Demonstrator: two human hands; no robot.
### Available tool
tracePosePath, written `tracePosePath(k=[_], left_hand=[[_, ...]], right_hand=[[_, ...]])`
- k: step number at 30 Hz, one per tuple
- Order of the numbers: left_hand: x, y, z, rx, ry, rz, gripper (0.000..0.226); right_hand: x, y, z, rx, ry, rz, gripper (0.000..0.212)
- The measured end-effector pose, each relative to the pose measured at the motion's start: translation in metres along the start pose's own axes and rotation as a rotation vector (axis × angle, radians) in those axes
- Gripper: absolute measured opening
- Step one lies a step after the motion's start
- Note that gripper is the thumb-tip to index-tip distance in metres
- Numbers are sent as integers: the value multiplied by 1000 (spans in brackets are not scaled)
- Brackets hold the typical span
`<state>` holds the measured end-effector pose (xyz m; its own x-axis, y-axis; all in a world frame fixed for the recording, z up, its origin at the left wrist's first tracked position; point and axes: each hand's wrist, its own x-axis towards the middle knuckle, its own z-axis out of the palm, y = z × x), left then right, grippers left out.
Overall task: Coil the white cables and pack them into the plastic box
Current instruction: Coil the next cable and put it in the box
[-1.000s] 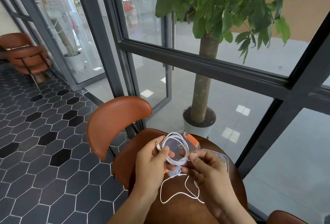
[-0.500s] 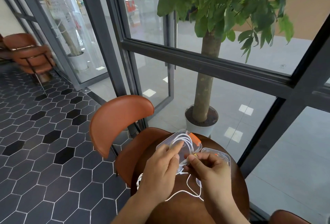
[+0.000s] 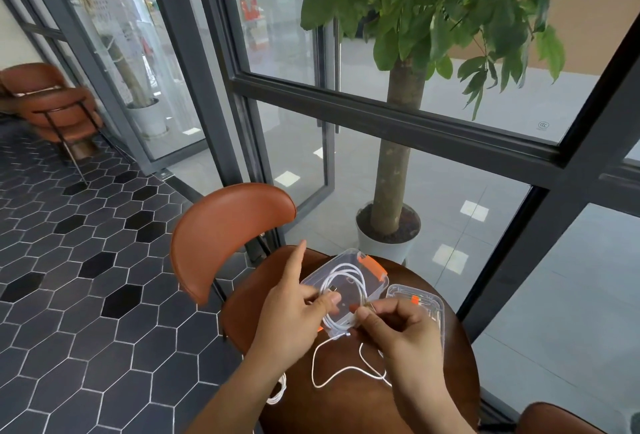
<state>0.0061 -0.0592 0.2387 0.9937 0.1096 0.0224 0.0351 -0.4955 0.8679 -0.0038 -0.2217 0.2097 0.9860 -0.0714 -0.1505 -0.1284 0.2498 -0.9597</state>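
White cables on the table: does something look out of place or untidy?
Yes. One white cable hangs over the near left edge of the round table, and a loose tail trails uncoiled on the tabletop, outside the plastic box. Both hands hold the coil above the box.

One mark noted: a small round etched stamp (image 3: pixel 543 125) on the window glass (image 3: pixel 450 101), right of centre in the frame, just above the dark horizontal bar; it appears to read "CCC". Posters behind the glass at the top of the frame carry print too small to read
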Motion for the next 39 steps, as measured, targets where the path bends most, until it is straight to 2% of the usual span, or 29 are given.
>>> tracePosePath(k=[2, 4, 8, 11, 14, 16, 20, 24, 30, 35, 39], left_hand=[[1, -2, 2, -30, 11, -53, 31], [1, -5, 6, -38, 128, -115, 8], [1, -8, 16, 5, 412, -115, 21], [2, -7, 16, -327, 365, -260, 15], [3, -10, 13, -686, 199, -438, 10], [1, -11, 13, -802, 118, -459, 11], [-1, -11, 18, -882, 114, -477, 16], [-1, -17, 20, -817, 113, -437, 16], [-3, -24, 15, -680, 97, -436, 14], [-4, -30, 19, -319, 323, -196, 12], [-4, -36, 21, -168, 433, -89, 15]], right_hand=[[-3, 1, 0, -20, -22, -32, 3], [-8, 3, 3, -68, -59, -89, 7], [-15, 5, 14, -127, -119, -175, 14], [-5, 1, 11, -85, -109, -136, 14], [8, -7, 6, 20, -130, 14, 12], [12, -7, 7, 103, -112, 112, 16], [13, -2, 10, 107, -100, 159, 13], [10, 0, 10, 93, -93, 111, 16], [9, 0, 8, 14, -139, 51, 38], [2, -2, 11, -63, -200, -43, 36], [0, 0, 13, -80, -224, -112, 31]])
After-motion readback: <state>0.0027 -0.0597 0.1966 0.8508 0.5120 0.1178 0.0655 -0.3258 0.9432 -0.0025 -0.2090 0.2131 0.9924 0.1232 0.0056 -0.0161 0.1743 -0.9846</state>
